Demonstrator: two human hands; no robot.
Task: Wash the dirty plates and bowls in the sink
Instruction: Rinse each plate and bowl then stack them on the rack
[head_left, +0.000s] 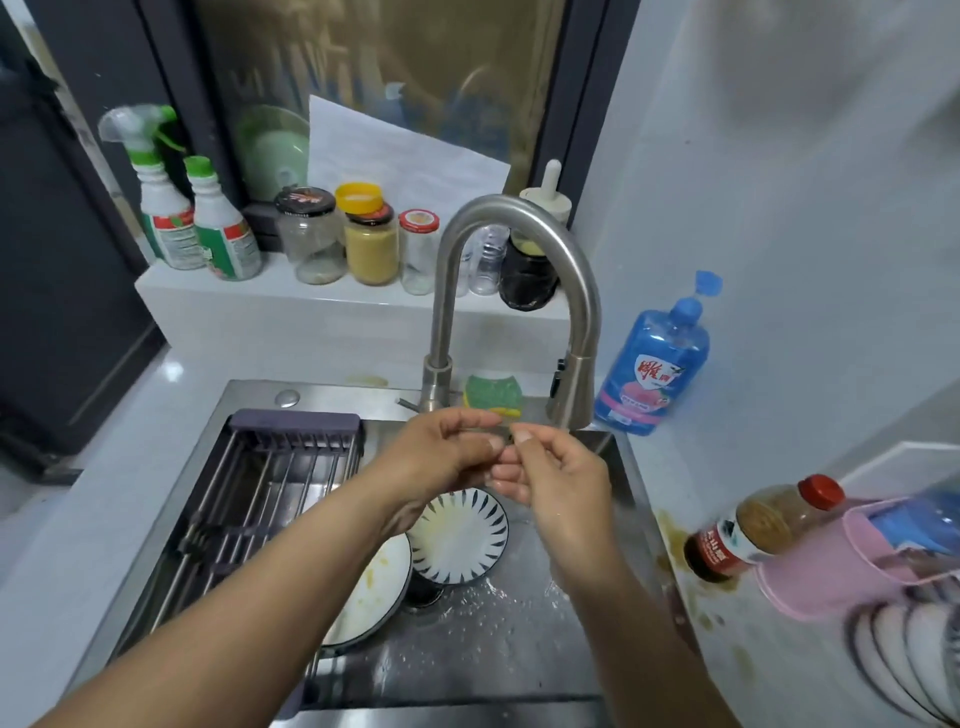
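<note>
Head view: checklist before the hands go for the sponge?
1. Left hand and right hand free: fingertips meet below the curved steel faucet, nothing seen held: ok.
2. Green-and-yellow sponge reachable: on the ledge beside the faucet base: ok.
3. Blue dish-soap bottle: upright by the wall, cap flipped up: ok.
4. Dirty dishes in the steel sink basin: white dark-rimmed plate with yellow residue, white bowl with dark blue stripes: ok.
5. Water running: cannot tell.
</note>
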